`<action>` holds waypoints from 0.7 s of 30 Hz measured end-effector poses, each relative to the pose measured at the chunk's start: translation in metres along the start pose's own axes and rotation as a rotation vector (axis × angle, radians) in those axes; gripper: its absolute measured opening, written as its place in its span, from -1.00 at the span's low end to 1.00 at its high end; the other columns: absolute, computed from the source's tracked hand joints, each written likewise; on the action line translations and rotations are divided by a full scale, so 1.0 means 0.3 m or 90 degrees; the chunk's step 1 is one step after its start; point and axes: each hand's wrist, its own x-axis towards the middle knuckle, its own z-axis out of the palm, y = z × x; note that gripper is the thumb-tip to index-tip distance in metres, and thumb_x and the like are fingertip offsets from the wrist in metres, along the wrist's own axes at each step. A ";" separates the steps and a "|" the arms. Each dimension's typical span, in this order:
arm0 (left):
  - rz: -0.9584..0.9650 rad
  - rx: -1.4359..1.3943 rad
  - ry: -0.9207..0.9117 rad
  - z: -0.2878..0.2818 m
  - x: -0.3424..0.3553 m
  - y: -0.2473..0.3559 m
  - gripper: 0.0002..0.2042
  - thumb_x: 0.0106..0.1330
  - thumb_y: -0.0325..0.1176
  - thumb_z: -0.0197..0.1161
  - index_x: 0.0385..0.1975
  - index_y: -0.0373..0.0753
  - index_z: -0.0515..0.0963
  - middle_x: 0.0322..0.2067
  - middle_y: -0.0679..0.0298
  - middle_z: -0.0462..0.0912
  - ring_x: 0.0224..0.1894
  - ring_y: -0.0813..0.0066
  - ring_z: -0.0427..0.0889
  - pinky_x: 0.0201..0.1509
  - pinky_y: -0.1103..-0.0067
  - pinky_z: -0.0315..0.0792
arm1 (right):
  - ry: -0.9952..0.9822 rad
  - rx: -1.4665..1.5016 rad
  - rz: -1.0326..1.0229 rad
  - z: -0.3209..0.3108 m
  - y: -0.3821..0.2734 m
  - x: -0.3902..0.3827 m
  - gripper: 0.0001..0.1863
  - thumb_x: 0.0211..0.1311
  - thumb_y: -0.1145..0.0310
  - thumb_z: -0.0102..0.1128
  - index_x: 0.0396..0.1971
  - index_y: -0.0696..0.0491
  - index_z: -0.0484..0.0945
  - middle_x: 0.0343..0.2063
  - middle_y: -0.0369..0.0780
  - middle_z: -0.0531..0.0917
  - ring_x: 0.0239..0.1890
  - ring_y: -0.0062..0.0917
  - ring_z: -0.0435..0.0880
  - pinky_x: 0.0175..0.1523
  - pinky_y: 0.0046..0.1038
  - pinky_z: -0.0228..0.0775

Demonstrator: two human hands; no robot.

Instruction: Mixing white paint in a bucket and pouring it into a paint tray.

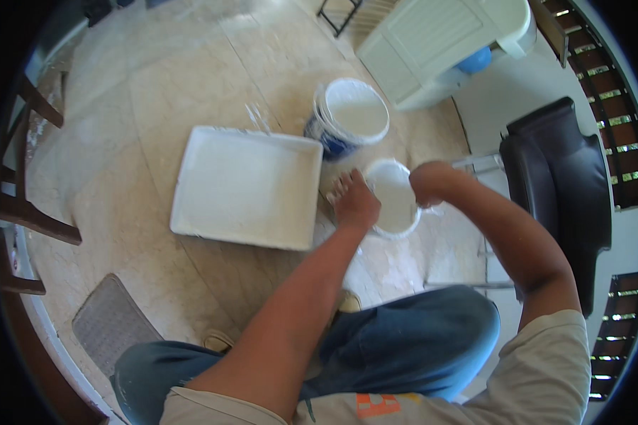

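Observation:
My left hand (353, 202) is at the left rim of the smaller white bucket (393, 202), its paint-smeared fingers curled at the outside. The bucket holds pale, creamy paint. My right hand (429, 180) is closed at the bucket's right rim; what its fingers hold is hidden, and a whitish piece shows just below it. To the left lies a large white rectangular tray (183, 180) coated in pale paint. Behind, a larger white-and-blue bucket (322, 138) also holds pale paint.
Wooden chair legs (39, 219) stand at the left, above a grey mat (117, 319). A dark padded chair (560, 191) with a metal frame is at the right. A pale plastic furniture piece (436, 42), a blue round object (475, 60) and a small black stand (339, 18) are behind.

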 end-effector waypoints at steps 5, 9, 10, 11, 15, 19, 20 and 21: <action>0.034 -0.017 0.076 0.002 -0.002 0.013 -0.64 0.24 -0.26 0.12 -0.04 -0.27 0.28 0.05 0.04 0.35 0.22 0.04 0.24 0.16 0.07 0.20 | 0.111 0.009 -0.009 0.102 0.083 -0.153 -0.61 -0.09 0.48 0.24 -0.14 0.06 0.61 -0.34 -0.07 0.67 -0.25 -0.21 0.66 -0.17 -0.22 0.49; 0.038 -0.005 0.072 0.004 -0.014 0.009 -0.65 0.25 -0.25 0.13 -0.04 -0.27 0.28 0.05 0.06 0.34 0.20 0.06 0.25 0.12 0.07 0.22 | 0.157 0.030 0.026 0.188 0.073 -0.182 -0.39 0.05 0.60 0.13 0.18 -0.09 0.39 -0.13 -0.10 0.61 -0.26 -0.28 0.66 -0.19 -0.27 0.50; 0.035 -0.006 0.072 -0.002 -0.014 0.010 -0.65 0.25 -0.25 0.13 -0.04 -0.27 0.28 0.05 0.06 0.34 0.20 0.06 0.25 0.12 0.07 0.22 | 0.148 0.003 0.011 0.203 0.066 -0.189 -0.41 0.07 0.58 0.13 0.17 -0.09 0.40 -0.10 -0.10 0.59 -0.23 -0.28 0.65 -0.17 -0.28 0.49; 0.027 -0.013 0.037 -0.008 -0.012 0.011 -0.64 0.28 -0.25 0.09 0.00 -0.27 0.26 0.08 0.05 0.33 0.24 0.04 0.22 0.16 0.06 0.18 | 0.140 -0.023 -0.003 0.215 0.058 -0.196 -0.43 0.09 0.56 0.13 0.17 -0.10 0.40 -0.08 -0.10 0.58 -0.21 -0.29 0.65 -0.15 -0.30 0.49; 0.016 -0.005 -0.006 -0.025 -0.020 0.021 -0.62 0.31 -0.24 0.05 0.05 -0.27 0.24 0.12 0.04 0.31 0.29 0.02 0.18 0.19 0.06 0.15 | 0.161 0.022 -0.023 0.246 0.049 -0.213 -0.50 0.14 0.56 0.11 0.11 -0.16 0.49 -0.22 -0.14 0.64 -0.21 -0.34 0.65 -0.14 -0.33 0.48; 0.011 -0.019 0.003 -0.026 -0.021 0.020 -0.62 0.31 -0.23 0.06 0.04 -0.27 0.25 0.13 0.03 0.30 0.30 0.02 0.18 0.20 0.06 0.14 | 0.133 0.072 -0.011 0.221 0.041 -0.205 -0.55 0.14 0.54 0.14 0.05 -0.12 0.53 -0.26 -0.15 0.66 -0.22 -0.33 0.65 -0.13 -0.33 0.48; 0.013 -0.012 0.033 -0.017 -0.019 0.014 -0.60 0.28 -0.23 0.10 0.03 -0.27 0.25 0.11 0.05 0.31 0.26 0.05 0.20 0.18 0.07 0.17 | 0.121 0.099 -0.002 0.216 0.037 -0.200 -0.56 0.11 0.53 0.15 0.04 -0.10 0.54 -0.27 -0.16 0.67 -0.22 -0.32 0.65 -0.13 -0.34 0.48; 0.016 -0.007 0.061 -0.015 -0.019 0.016 -0.59 0.25 -0.24 0.13 0.02 -0.28 0.26 0.10 0.06 0.32 0.22 0.08 0.23 0.16 0.09 0.20 | 0.108 0.126 0.008 0.214 0.038 -0.195 -0.56 0.09 0.53 0.17 0.02 -0.09 0.55 -0.27 -0.16 0.68 -0.21 -0.31 0.65 -0.12 -0.34 0.49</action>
